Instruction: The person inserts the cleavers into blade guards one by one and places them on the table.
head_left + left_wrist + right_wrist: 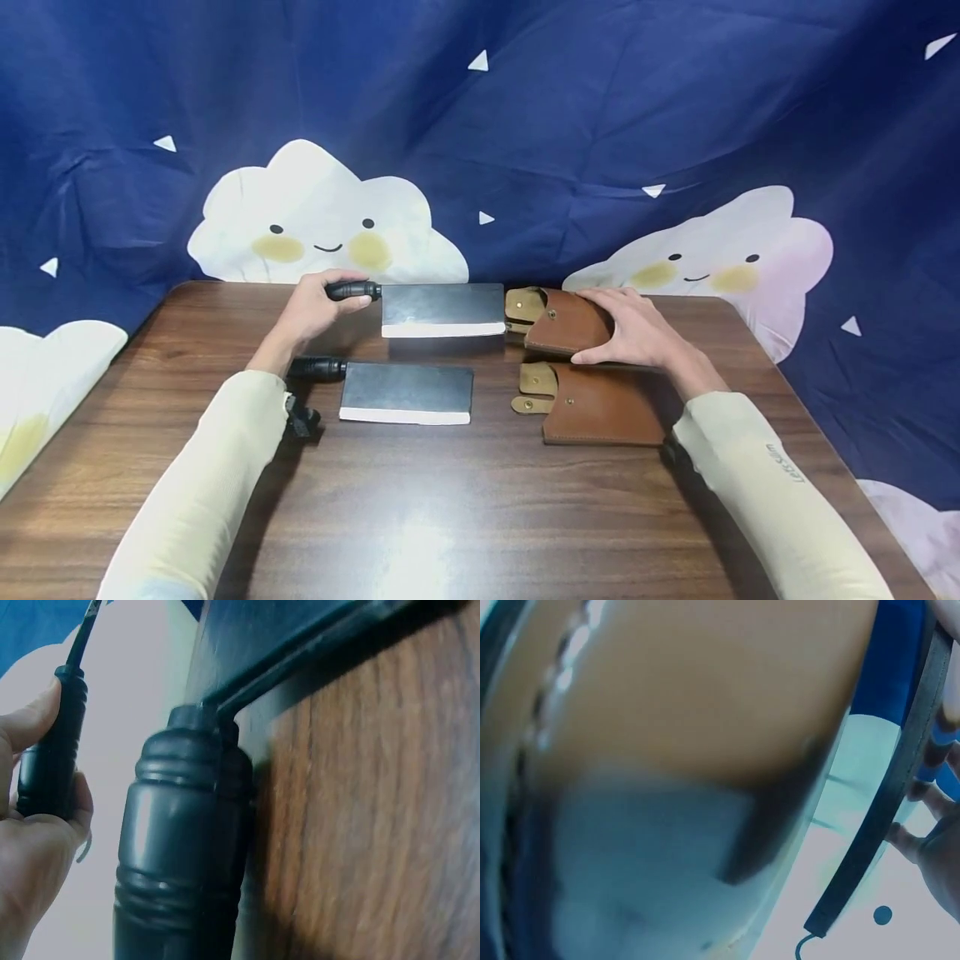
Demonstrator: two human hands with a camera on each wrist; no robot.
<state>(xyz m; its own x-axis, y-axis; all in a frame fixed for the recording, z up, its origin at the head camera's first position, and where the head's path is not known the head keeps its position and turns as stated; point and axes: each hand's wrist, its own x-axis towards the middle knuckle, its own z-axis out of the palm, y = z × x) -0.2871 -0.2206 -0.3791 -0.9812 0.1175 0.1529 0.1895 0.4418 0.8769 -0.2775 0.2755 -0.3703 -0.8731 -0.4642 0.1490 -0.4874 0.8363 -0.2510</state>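
My left hand (pixel 318 302) grips the black ribbed handle (pixel 52 742) of the far cleaver (pixel 442 307). That blade is dark with a pale lower edge and points right. Its end comes right up to the flaps of the far brown leather sheath (pixel 573 321). My right hand (pixel 633 327) holds this sheath, thumb at the near side and fingers over the far side. Closer to me lies a second cleaver (pixel 407 392), its handle (pixel 180 825) large in the left wrist view. A second brown sheath (pixel 607 406) lies to its right, below my right hand.
The brown wooden table (pixel 480 500) has rounded far corners. Behind it hangs a dark blue cloth (pixel 525 125) with white clouds and small triangles. A black strap (pixel 302 418) is at my left cuff.
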